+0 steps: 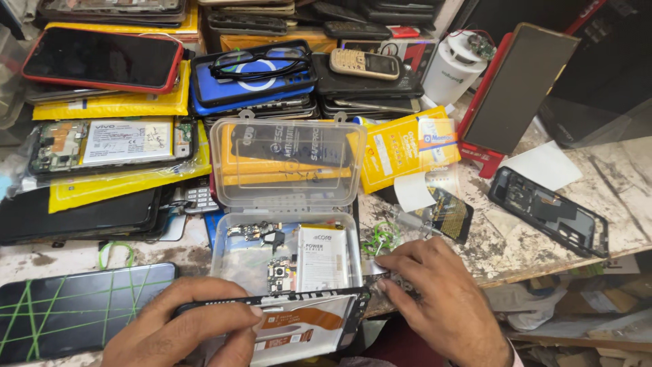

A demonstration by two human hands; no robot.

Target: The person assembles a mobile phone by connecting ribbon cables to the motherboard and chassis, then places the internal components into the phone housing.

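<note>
Nearest the lens: left hand [180,326], fingers curled and closed around the top edge of an opened phone frame [299,319], black rim, orange-and-white battery showing inside. The frame sits low at the bench edge, tilted toward the wearer, likely so the inside faces up for work.

Right hand [435,299] rests knuckles-up just right of the frame, fingertips pinched down on a small grey part [394,280] against the bench. What exactly it pinches is too small to tell; the grip looks closed, not spread.

Then by size:
- Workbench [611,177], worn and stained, its right end bare of stacks.
- Dark phone with green criss-cross lines on the glass [75,309], lying flat at left, near the left hand but apart from it.
- Clear plastic box [285,224], lid hinged back and standing open, just beyond the frame. Tray holds a white battery [322,258] and small circuit boards; probably kept open so parts stay within reach.
- Red-cased phone [102,60] on yellow padded envelopes, far left.
- Opened phone in a plastic bag [109,144], board and battery exposed.
- Blue case with spectacles [261,62] lying on top.
- Dark slab propped upright on a red stand [519,85], far right.
- Empty black phone shell [550,212], flat, well apart from both hands.
- Yellow packet [401,146] beside the box lid.
- Small keypad phone [365,64] on a stack at the back.
</note>
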